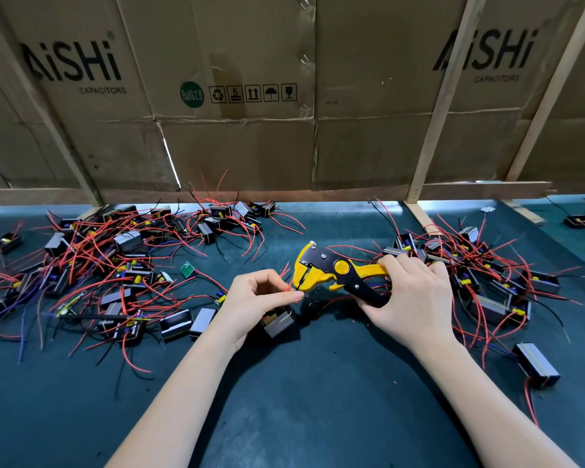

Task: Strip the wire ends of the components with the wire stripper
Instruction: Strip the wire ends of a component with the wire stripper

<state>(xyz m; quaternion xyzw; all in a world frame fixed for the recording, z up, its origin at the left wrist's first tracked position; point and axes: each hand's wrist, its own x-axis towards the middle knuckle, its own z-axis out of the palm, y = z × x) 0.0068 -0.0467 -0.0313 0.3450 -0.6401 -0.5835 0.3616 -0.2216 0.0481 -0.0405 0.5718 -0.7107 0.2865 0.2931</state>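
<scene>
While gripped, wire stripper [331,270] beside components [92,265].

Two bare forearms, no sleeves in view, left hand [257,298], right hand [416,298], short plain nails

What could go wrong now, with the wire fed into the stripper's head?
1. The left hand pinches the red wire very close to the wire stripper, so a squeeze by the right hand might nip the fingertips.
2. The component hangs under the left hand; a hard pull could strain its lead.
</scene>
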